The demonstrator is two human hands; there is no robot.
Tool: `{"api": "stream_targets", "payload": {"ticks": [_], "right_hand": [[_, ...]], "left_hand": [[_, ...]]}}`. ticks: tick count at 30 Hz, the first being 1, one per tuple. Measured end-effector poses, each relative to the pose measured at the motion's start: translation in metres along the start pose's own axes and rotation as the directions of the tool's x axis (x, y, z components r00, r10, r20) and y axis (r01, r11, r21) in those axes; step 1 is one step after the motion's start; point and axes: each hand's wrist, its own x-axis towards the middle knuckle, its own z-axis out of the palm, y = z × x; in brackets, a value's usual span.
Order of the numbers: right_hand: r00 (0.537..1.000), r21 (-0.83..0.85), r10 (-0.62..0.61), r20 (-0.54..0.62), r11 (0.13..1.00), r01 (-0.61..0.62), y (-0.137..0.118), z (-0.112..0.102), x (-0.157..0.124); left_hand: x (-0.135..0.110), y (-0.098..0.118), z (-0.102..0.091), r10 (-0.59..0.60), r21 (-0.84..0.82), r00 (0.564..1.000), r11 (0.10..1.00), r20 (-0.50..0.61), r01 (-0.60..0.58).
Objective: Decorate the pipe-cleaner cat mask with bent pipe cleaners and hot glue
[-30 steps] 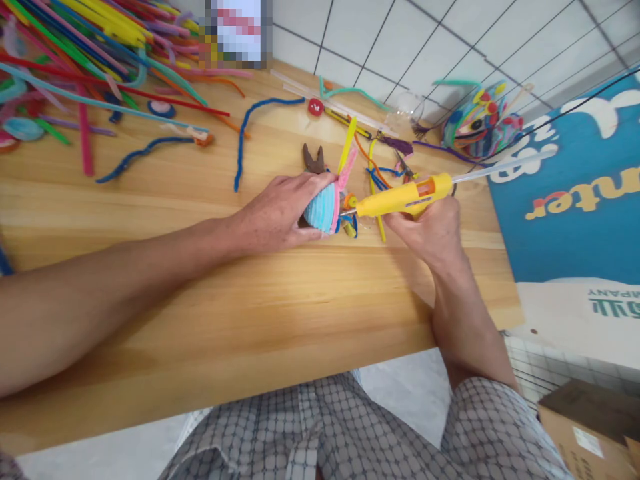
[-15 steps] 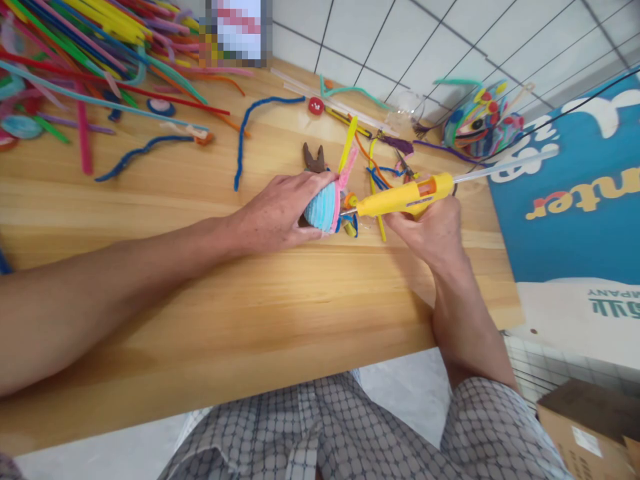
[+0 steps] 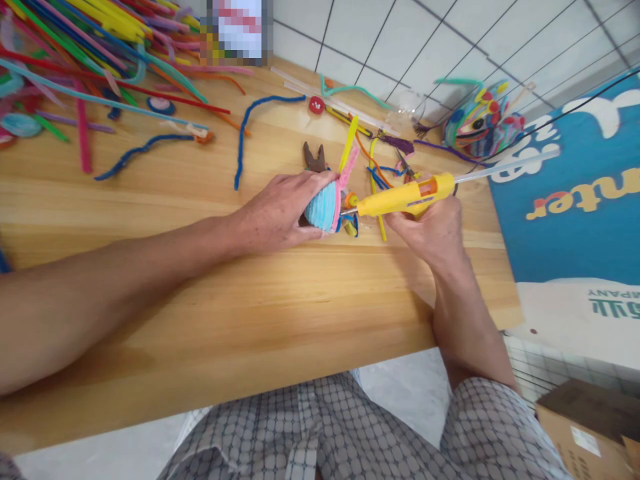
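My left hand (image 3: 280, 213) is closed around a small light-blue and pink pipe-cleaner piece (image 3: 324, 205) that rests on the wooden table (image 3: 240, 293). My right hand (image 3: 434, 230) grips a yellow hot glue gun (image 3: 405, 197) with a clear glue stick poking out of its back. The gun's orange nozzle touches the right side of the blue piece. Short yellow, pink and blue pipe-cleaner bits lie right around the nozzle.
Brown pliers (image 3: 315, 159) lie just behind my left hand. A heap of coloured pipe cleaners (image 3: 90, 40) fills the far left. A finished multicoloured pipe-cleaner figure (image 3: 480, 123) sits at the far right by a blue box (image 3: 575, 193). The table's right edge is near my right wrist.
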Motion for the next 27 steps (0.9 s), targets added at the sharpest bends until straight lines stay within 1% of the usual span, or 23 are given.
{"api": "stream_targets", "payload": {"ticks": [12, 21, 27], "right_hand": [[1.000, -0.005, 0.001, 0.008, 1.000, -0.001, -0.0002, 0.0006, -0.0009], [1.000, 0.011, -0.010, 0.017, 1.000, 0.010, -0.0022, 0.0041, -0.0024], [1.000, 0.005, -0.012, -0.006, 1.000, 0.012, -0.0003, 0.0061, -0.0030]], "left_hand": [[0.0003, 0.0004, 0.0004, -0.001, 0.013, 1.000, 1.000, -0.004, 0.001], [0.0042, 0.0058, 0.0027, -0.040, 0.001, 0.999, 0.999, -0.033, 0.040], [0.0049, 0.0089, 0.0024, -0.061, -0.010, 0.998, 0.998, -0.032, 0.061]]}}
